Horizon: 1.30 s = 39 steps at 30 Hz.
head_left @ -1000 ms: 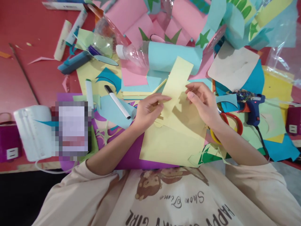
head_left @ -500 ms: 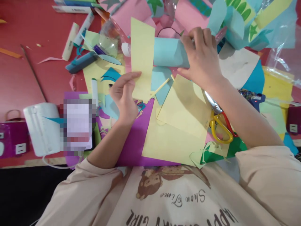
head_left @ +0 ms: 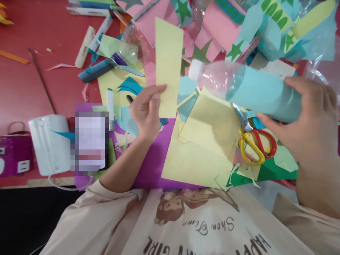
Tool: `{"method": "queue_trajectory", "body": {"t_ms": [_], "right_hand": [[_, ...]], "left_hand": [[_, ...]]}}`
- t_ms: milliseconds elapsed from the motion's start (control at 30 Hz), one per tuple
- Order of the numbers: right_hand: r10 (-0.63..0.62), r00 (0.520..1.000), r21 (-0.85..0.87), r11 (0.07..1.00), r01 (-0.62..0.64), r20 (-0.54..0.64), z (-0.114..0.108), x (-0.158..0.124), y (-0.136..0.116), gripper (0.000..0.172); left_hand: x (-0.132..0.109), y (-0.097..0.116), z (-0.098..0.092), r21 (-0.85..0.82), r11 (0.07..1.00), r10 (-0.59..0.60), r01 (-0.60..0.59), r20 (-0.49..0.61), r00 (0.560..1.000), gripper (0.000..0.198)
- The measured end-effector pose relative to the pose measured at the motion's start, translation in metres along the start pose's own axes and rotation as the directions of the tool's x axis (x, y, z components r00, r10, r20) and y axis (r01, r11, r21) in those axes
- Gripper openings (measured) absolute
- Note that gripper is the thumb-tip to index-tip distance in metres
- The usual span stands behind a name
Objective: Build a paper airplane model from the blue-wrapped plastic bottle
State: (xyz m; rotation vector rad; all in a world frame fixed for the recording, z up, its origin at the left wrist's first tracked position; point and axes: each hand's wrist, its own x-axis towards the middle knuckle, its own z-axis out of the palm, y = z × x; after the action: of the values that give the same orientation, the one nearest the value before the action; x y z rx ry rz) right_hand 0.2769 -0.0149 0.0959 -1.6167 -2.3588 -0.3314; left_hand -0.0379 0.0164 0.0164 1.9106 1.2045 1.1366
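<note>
My left hand point(head_left: 146, 111) pinches a pale yellow paper strip point(head_left: 168, 63) and holds it upright above the table. My right hand point(head_left: 310, 118) is wrapped round a clear plastic bottle point(head_left: 220, 79) covered in light blue paper point(head_left: 262, 94), lifted off the table and lying sideways with its white cap pointing left. Below the bottle lie larger yellow paper sheets point(head_left: 204, 141) on a purple sheet point(head_left: 154, 166). Scissors with red and yellow handles point(head_left: 253, 141) rest just under the bottle.
The red table point(head_left: 26, 88) is littered with pink, blue and green paper scraps and green stars. Marker pens point(head_left: 85, 46) lie at the upper left, another marker point(head_left: 109, 102) beside my left hand. A white device point(head_left: 49, 143) and a blurred item sit at the left.
My right hand has taken hold of the blue-wrapped bottle, lifted it and brought it right and nearer to me. My left hand still holds the yellow strip upright, slightly higher.
</note>
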Motion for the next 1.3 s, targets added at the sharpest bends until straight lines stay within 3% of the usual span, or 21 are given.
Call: {"method": "queue_trajectory", "body": {"t_ms": [167,300,367,500,600,700,767,967,1133,1300], "right_hand": [[-0.008,0.998,0.032,0.999,0.009,-0.056,0.001,-0.049,0.001,0.078],[0.001,1.000,0.037,0.999,-0.001,-0.002,0.004,-0.060,-0.006,0.076],[0.013,1.000,0.057,0.998,-0.014,0.018,0.006,-0.062,-0.008,0.075],[0.019,1.000,0.095,0.995,-0.020,0.013,0.008,-0.066,-0.009,0.077],[0.019,0.999,0.136,0.990,-0.022,0.026,0.008,-0.068,-0.009,0.074],[0.019,1.000,0.179,0.984,-0.023,0.025,0.008,-0.070,-0.011,0.072],[0.024,0.999,0.194,0.981,-0.028,0.023,0.008,-0.071,-0.011,0.071],[-0.015,1.000,0.171,0.985,0.010,0.027,0.008,-0.072,-0.011,0.072],[-0.023,0.999,0.213,0.977,0.018,0.025,0.008,-0.070,-0.014,0.073],[-0.044,0.999,0.242,0.970,0.034,0.033,0.010,-0.070,-0.019,0.075]], "left_hand": [[-0.009,0.004,0.005,0.004,1.000,0.015,-0.015,0.006,1.000,0.035],[-0.014,-0.001,0.008,-0.033,0.987,0.156,-0.156,-0.011,0.988,0.028],[-0.016,-0.006,0.010,-0.154,0.967,0.202,-0.201,-0.012,0.979,0.030],[-0.015,-0.010,0.013,-0.410,0.908,0.106,-0.086,0.026,0.994,0.038],[-0.011,-0.007,0.013,-0.404,0.914,-0.005,0.043,0.093,0.996,0.032],[-0.004,-0.004,0.012,-0.428,0.895,-0.039,0.123,0.198,0.979,0.040],[-0.001,-0.004,0.012,-0.444,0.887,-0.012,0.128,0.254,0.967,0.042],[0.001,-0.007,0.010,-0.420,0.904,0.056,0.073,0.287,0.956,0.039],[0.000,0.001,0.005,-0.338,0.926,-0.030,0.168,0.378,0.926,0.041],[-0.006,0.009,0.002,-0.357,0.909,-0.038,0.214,0.440,0.897,0.040]]}}
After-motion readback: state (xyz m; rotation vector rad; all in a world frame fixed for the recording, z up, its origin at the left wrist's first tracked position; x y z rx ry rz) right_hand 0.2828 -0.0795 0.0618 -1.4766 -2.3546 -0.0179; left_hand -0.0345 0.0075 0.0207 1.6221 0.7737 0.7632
